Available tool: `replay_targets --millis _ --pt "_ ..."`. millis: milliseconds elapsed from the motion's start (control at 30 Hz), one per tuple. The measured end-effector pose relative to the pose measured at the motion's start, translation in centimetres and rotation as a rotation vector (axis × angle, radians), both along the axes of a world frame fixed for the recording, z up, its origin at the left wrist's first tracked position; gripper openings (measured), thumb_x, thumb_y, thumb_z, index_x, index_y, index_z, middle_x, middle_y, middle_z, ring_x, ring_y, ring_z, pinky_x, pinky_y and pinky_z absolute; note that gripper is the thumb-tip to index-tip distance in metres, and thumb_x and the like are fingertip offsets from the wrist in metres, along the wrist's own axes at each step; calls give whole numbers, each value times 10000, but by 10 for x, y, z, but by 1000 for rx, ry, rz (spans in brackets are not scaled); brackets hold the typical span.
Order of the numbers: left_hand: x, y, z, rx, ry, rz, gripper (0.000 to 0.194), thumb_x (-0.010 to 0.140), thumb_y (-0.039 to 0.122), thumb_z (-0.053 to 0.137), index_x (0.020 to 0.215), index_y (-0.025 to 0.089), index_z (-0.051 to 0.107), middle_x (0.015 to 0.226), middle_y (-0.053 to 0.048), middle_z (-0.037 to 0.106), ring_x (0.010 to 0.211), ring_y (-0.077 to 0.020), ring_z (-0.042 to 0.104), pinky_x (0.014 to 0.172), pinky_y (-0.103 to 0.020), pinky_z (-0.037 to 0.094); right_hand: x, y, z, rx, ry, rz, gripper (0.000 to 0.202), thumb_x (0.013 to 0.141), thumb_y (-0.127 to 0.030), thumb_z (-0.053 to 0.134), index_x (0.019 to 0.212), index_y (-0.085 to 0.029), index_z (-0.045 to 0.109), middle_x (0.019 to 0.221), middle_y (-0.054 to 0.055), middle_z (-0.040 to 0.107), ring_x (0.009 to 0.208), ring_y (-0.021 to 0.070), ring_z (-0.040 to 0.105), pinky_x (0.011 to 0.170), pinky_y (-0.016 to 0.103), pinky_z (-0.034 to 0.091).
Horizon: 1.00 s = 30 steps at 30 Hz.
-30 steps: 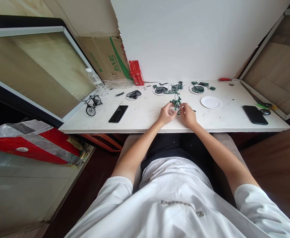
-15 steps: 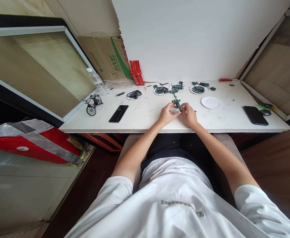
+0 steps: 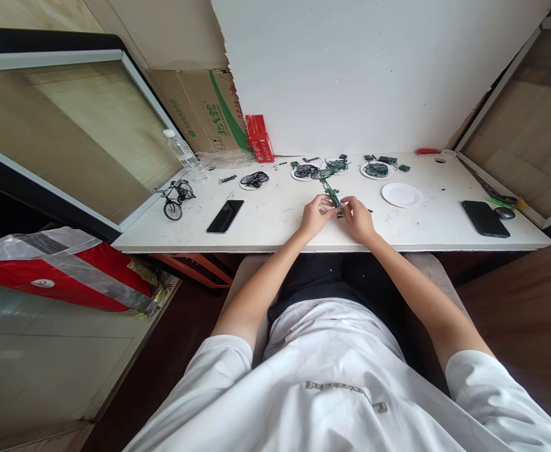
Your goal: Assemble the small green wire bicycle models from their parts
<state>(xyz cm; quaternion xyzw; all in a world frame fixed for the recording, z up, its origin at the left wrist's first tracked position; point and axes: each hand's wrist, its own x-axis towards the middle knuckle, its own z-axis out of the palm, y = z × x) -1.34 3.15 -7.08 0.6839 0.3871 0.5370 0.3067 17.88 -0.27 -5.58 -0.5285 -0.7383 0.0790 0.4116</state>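
Between my hands, above the white table, is a green model bicycle (image 3: 332, 193), with one wheel at its far end, close to the plates. My left hand (image 3: 317, 215) grips it from the left, thumb and fingers closed at its near end. From the other side my right hand (image 3: 358, 218) pinches the same near end; its fingertips partly cover the frame. Beyond the bicycle, paper plates hold black parts (image 3: 305, 170) and green parts (image 3: 337, 165). Small details of the near end are too fine to make out.
A finished-looking black model bicycle (image 3: 176, 198), a water bottle (image 3: 186, 157) and a phone (image 3: 225, 216) are at the left. Another plate holds black parts (image 3: 255, 179). At the right are a bare paper plate (image 3: 402, 195), a green-part plate (image 3: 377, 170), a black phone (image 3: 485, 219) and a mouse (image 3: 504, 213).
The green model bicycle has turned in my hands, so its frame shows more from the side and its far wheel looks rounder. My hands have shifted only slightly.
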Motion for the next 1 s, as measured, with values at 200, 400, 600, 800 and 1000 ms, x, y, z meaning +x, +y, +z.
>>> replay_targets --millis 200,400,600,800,1000 --pt "1 0 0 -9 -16 -12 423 891 320 901 1227 211 670 1086 -80 822 687 -154 775 676 -279 607 1 0 1 -56 46 67 329 1123 -384 415 1323 -226 623 942 80 777 968 291 741 860 393 543" --pt "0 -2 3 -9 -7 -39 359 939 267 835 1241 207 649 1146 -90 823 678 -143 780 667 -266 602 -1 -3 3 -29 -40 42 343 1109 -354 445 1373 -218 616 1042 113 796 1031 307 722 809 371 513" --pt "1 -2 2 -13 -18 -45 351 931 255 829 1237 209 665 1119 -92 832 667 -146 769 665 -276 611 -4 -2 2 -27 -106 5 359 1117 -320 422 1398 -197 609 1037 134 796 1083 333 712 775 373 498" --pt "1 -3 2 40 25 0 378 902 257 838 1243 217 680 1123 -90 836 667 -135 746 661 -269 593 -5 -2 1 -5 -135 -4 356 1126 -360 414 1381 -200 604 1107 158 786 1080 337 705 738 370 490" --pt "1 -8 8 50 44 21 390 864 169 807 1231 203 681 1105 -75 837 650 -113 726 685 -260 581 -7 -6 3 -6 -164 -4 348 1139 -387 417 1373 -197 592 1083 152 789 1150 349 702 725 371 478"
